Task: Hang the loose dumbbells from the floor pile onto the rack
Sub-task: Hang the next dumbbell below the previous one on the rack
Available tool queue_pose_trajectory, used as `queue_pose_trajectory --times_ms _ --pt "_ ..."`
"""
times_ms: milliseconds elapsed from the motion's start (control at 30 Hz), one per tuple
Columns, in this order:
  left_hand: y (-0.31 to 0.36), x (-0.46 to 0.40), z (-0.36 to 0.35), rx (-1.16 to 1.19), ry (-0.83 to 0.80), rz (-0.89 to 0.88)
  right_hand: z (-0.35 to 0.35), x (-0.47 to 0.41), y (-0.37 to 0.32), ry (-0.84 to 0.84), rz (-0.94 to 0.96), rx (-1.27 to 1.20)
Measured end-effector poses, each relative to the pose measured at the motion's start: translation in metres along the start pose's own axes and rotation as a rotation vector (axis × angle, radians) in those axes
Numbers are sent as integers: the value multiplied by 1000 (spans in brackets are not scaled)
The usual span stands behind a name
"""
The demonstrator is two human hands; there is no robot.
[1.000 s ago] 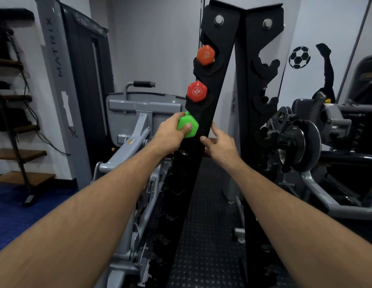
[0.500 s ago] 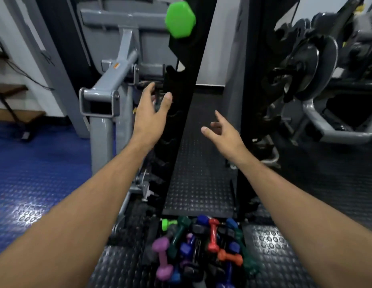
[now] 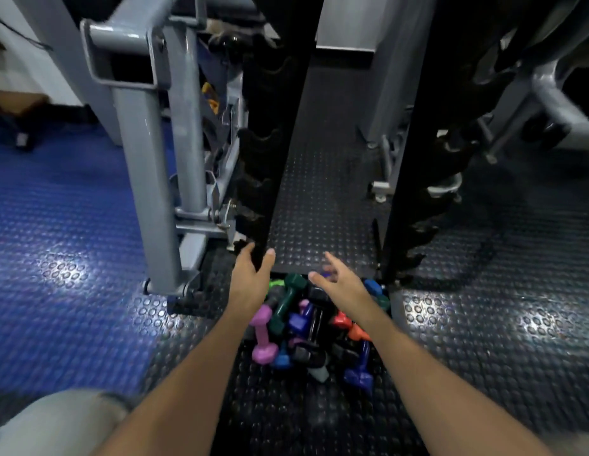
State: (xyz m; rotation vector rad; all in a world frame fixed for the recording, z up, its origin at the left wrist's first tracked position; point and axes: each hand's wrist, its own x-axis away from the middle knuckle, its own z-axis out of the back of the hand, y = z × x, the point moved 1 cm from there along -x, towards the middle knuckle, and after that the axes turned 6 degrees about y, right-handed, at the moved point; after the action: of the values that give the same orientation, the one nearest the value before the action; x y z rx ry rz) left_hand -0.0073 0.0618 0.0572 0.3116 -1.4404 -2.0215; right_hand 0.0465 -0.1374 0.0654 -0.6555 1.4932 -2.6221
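A pile of small coloured dumbbells (image 3: 314, 327) lies on the black studded floor at the foot of the rack. Among them are a pink dumbbell (image 3: 263, 334), a dark green dumbbell (image 3: 286, 302) and a blue dumbbell (image 3: 360, 370). The black rack rises behind the pile with two notched uprights, a left one (image 3: 270, 133) and a right one (image 3: 414, 166); the hooks in view hold nothing. My left hand (image 3: 253, 278) hovers open above the pile's left side. Fingers spread, my right hand (image 3: 339, 284) hangs over the pile's right side. Neither hand holds anything.
A grey weight machine frame (image 3: 145, 153) stands close on the left, its foot beside the pile. Blue studded matting (image 3: 56, 232) covers the floor to the left. Grey machine legs (image 3: 549, 97) and dark weight plates sit at the right. My knee (image 3: 59, 422) shows at the bottom left.
My left hand let go of the green dumbbell on the rack. Both hands dropped, empty, to just above the floor pile as my view tilted down.
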Motion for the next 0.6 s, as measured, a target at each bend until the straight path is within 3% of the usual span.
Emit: queue_pose_trajectory --times_ms 300,400,600 --pt "-117 -24 -11 -353 -242 179 -87 8 103 -149 -221 13" --pt "-160 -50 -22 -530 -343 144 -116 14 135 -155 -287 3" --pt "-176 -55 -39 -870 -605 -3 -158 21 176 -184 -377 14"
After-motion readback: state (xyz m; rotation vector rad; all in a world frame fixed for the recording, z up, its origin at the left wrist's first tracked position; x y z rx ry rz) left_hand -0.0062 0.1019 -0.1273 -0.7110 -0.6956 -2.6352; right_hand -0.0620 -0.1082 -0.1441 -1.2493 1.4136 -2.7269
